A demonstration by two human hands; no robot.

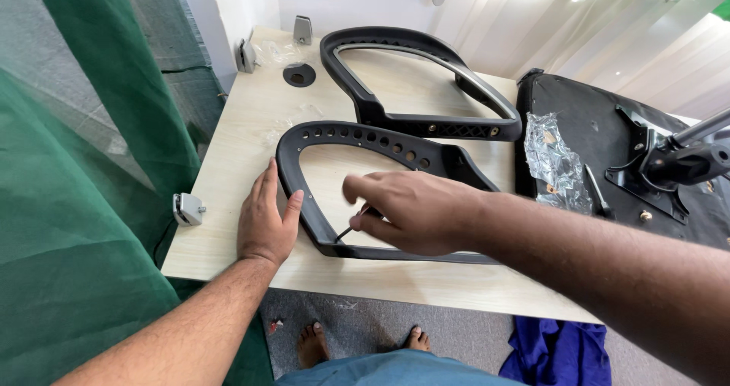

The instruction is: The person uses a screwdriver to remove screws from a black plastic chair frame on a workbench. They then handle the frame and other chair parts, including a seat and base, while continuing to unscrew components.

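From the camera on the person's head, the left hand lies flat with its fingers spread open, pressing the curved side of the near black plastic chair armrest frame onto the light wooden table. The right hand pinches a thin metal tool, maybe a hex key, with its tip at the frame's inner edge. I think a screw is being turned there, so the tool must sit straight while the frame stays put; the second armrest frame lies behind, the upturned black chair seat beside it.

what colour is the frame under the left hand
Black plastic frame, left hand resting on its edge; clearest in the head view.
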